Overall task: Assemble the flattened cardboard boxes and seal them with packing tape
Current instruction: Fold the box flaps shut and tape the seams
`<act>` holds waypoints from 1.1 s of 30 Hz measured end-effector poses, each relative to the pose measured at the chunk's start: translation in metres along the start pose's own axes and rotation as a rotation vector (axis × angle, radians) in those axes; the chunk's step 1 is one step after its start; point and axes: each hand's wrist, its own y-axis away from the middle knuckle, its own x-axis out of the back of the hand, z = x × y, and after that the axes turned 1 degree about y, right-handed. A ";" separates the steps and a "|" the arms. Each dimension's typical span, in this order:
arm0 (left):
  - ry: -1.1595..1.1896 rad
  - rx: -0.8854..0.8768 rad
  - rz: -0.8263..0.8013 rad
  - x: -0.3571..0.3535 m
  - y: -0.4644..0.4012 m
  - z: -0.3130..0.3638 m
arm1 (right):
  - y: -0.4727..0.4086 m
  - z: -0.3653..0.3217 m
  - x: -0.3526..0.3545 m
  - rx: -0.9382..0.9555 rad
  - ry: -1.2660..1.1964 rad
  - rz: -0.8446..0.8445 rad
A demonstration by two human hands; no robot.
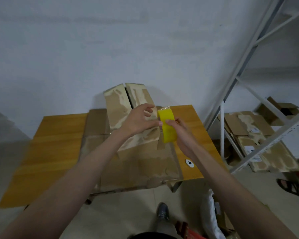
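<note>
Right hand (181,135) gripping yellow tape roll (167,126) above cardboard box (128,135) at tabletop (59,135) right half; left hand (138,119), fingers half-curled, pinching the roll's free end, apparently to peel a strip for sealing.

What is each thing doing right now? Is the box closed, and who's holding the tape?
Cardboard box: on the wooden table, two far flaps standing up, not sealed.
Yellow tape roll: held above the box.
Right hand: grips the roll.
Left hand: fingers at the roll's edge.
Flattened boxes: lying on the metal shelf.
</note>
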 end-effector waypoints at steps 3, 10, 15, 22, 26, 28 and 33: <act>-0.047 -0.002 -0.026 0.013 -0.004 0.001 | -0.001 0.001 -0.010 0.029 0.015 -0.042; -0.049 -0.027 -0.114 0.052 -0.032 0.003 | -0.032 -0.016 -0.015 0.112 0.183 -0.172; -0.132 -0.180 -0.091 0.070 -0.058 0.012 | -0.061 -0.037 -0.022 0.239 0.335 -0.269; -0.241 -0.249 -0.125 0.100 -0.091 0.019 | -0.094 -0.051 -0.024 0.288 0.379 -0.392; -0.183 -0.219 -0.100 0.109 -0.106 0.015 | -0.113 -0.059 -0.024 0.295 0.396 -0.437; -0.149 -0.213 -0.054 0.110 -0.112 0.012 | -0.122 -0.064 -0.026 0.302 0.413 -0.450; -0.085 -0.142 0.065 0.109 -0.127 0.004 | -0.147 -0.072 -0.030 0.310 0.460 -0.423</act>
